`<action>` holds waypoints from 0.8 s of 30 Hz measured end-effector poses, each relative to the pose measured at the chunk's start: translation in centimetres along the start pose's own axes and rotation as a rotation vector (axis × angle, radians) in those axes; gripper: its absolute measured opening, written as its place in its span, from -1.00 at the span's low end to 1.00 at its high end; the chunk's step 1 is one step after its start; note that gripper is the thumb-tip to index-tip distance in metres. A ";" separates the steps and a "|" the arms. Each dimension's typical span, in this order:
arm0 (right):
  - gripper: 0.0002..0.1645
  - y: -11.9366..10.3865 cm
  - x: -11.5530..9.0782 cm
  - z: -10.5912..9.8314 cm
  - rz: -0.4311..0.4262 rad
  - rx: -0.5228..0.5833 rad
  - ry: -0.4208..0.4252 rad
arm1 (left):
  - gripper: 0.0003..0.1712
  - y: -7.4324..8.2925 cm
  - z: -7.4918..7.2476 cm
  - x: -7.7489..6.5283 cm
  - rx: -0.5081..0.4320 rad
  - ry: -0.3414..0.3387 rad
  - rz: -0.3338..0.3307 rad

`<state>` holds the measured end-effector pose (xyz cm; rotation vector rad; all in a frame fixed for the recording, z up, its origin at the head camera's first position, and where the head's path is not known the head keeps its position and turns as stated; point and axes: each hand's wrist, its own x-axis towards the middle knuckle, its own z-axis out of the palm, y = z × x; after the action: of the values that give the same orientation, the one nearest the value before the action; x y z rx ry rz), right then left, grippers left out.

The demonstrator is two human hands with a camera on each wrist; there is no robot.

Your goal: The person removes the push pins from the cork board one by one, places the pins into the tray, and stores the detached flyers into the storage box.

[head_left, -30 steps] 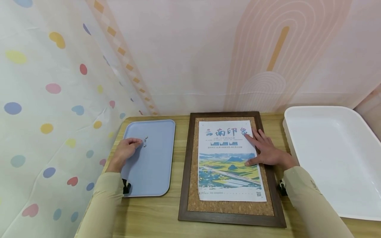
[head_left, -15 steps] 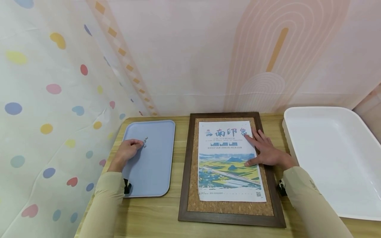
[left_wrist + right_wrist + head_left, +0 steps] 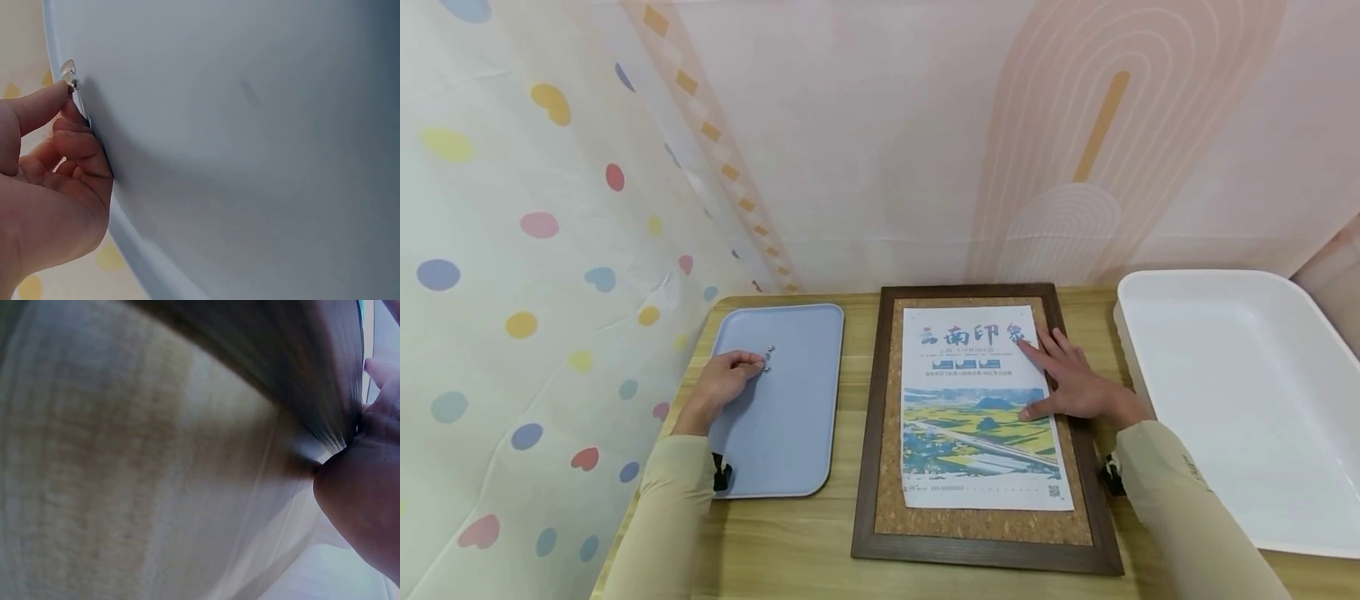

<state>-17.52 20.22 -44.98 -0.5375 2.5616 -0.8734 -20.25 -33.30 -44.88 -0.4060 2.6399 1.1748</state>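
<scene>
My left hand point(image 3: 722, 385) is over the left part of a blue tray point(image 3: 790, 433). Its thumb and index finger pinch a small shiny thumbtack point(image 3: 70, 81), partly hidden by the fingertips in the left wrist view. Other tiny thumbtacks point(image 3: 771, 348) lie close by on the tray. A printed poster point(image 3: 955, 492) with a landscape picture lies on a cork board point(image 3: 977, 523) in a dark brown wooden frame point(image 3: 985, 558). With fingers spread, my right hand point(image 3: 1075, 387) rests on the poster's right side and crosses the frame's right edge.
At the right stands a large white plastic bin point(image 3: 1240, 417), near my right forearm. All of these are on a wood-grain table point(image 3: 782, 550). A patterned cloth wall point(image 3: 880, 167) rises behind, and a dotted one point(image 3: 550, 333) at the left.
My left fingertips have shifted slightly among the thumbtacks and the hand has moved a little right. The right hand and poster stay put.
</scene>
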 end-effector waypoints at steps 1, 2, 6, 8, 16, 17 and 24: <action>0.43 0.0 0.0 0.0 0.000 0.000 -0.001 | -0.64 -0.1 0.0 0.0 -0.001 -0.002 0.001; 0.43 0.0 0.0 0.0 0.000 0.000 0.000 | -0.64 -0.1 0.0 0.0 -0.002 -0.001 0.007; 0.43 -0.1 0.1 0.1 0.000 -0.005 0.005 | -0.64 -0.2 -0.1 0.1 -0.006 0.011 0.020; 0.43 -0.1 0.1 0.1 0.003 -0.007 0.006 | -0.63 -0.2 -0.1 0.0 -0.008 0.018 0.026; 0.42 -0.2 0.2 0.0 0.017 -0.002 -0.001 | -0.59 0.5 -0.1 -0.8 -0.060 0.074 -0.001; 0.42 -0.2 0.2 0.0 0.018 -0.001 -0.001 | -0.59 0.7 0.0 -1.0 -0.057 0.088 0.008; 0.45 -0.2 0.0 -0.1 0.023 0.010 0.001 | -0.67 4.1 1.1 -2.3 -0.078 0.156 0.187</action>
<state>-17.48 20.15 -44.78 -0.5032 2.5577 -0.8787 -19.34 -29.47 -42.09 -0.2792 2.8240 1.3570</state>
